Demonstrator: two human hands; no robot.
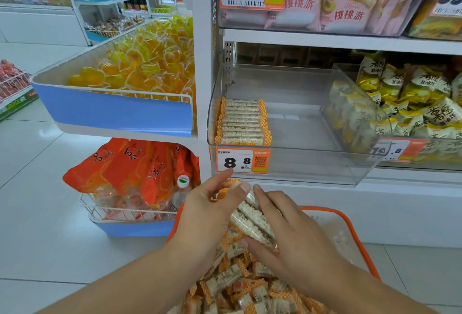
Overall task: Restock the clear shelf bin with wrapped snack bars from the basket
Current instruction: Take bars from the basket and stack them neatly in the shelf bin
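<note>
Left hand (pixel 207 210), right hand (pixel 287 233) grip snack bars (pixel 252 218) between them, above basket (pixel 350 226).

"8.8" on bin's price tag (pixel 242 161)

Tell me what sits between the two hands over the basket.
In the head view, a gathered row of wrapped snack bars is pressed between the left hand and right hand, above the basket.
</note>
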